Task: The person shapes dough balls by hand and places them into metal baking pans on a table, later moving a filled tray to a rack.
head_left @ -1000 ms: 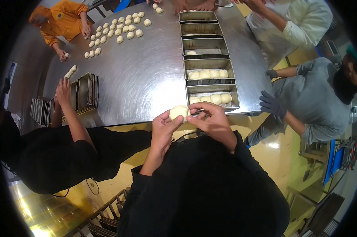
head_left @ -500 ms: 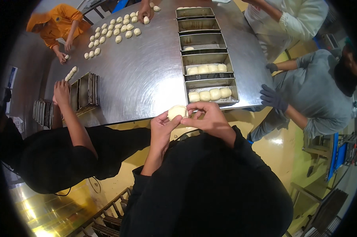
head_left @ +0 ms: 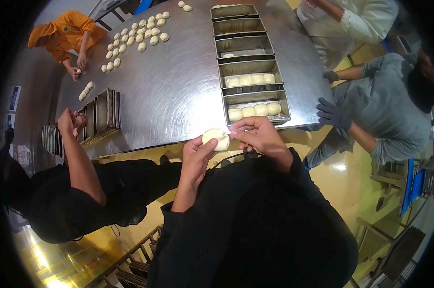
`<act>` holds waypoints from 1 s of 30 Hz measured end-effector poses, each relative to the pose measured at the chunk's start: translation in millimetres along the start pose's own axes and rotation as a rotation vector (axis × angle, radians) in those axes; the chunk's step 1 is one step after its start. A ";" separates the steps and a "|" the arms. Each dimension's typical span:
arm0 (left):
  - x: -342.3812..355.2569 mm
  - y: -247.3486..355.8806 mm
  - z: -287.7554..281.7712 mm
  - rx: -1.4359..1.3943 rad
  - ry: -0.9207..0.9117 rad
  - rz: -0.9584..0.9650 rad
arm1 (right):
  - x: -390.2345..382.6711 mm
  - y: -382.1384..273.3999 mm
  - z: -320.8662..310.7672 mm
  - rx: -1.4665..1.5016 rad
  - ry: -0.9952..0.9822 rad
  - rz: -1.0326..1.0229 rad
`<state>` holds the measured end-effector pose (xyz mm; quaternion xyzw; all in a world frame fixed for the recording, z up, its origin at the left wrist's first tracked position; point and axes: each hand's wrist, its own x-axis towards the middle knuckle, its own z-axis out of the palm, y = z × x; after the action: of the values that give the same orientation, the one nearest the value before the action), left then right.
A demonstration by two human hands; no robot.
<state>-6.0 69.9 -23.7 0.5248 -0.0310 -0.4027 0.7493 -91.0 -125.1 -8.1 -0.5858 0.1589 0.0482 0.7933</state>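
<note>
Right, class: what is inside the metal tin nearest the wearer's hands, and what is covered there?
The metal tin holds four pale dough pieces in a row. Its bottom beneath them is covered, and the right hand hides part of its near edge.

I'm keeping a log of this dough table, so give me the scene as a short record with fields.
Left hand: holding a dough ball
Right hand: at the dough ball's right side, pinch unclear
Nearest loaf pan: row of four dough pieces
Next loaf pan: also four
Table: metal, loose dough balls toward far left
Co-worker at right: gray gloves by table edge
</note>
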 end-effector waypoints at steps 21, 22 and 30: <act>1.3 -6.0 1.8 -0.170 -0.203 -0.052 | 29.0 44.7 -16.9 0.358 -0.322 -0.058; 2.1 -6.3 2.1 -0.179 -0.214 -0.057 | 31.2 52.1 -20.9 0.482 -0.379 -0.079; 0.8 -6.6 12.6 -0.190 -0.153 -0.057 | 17.5 26.9 -18.9 0.171 -0.334 -0.090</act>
<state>-15.1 59.0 -23.7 0.4198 -0.0351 -0.4638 0.7794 -85.2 -136.5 -43.0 -0.5066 0.0019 0.0956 0.8569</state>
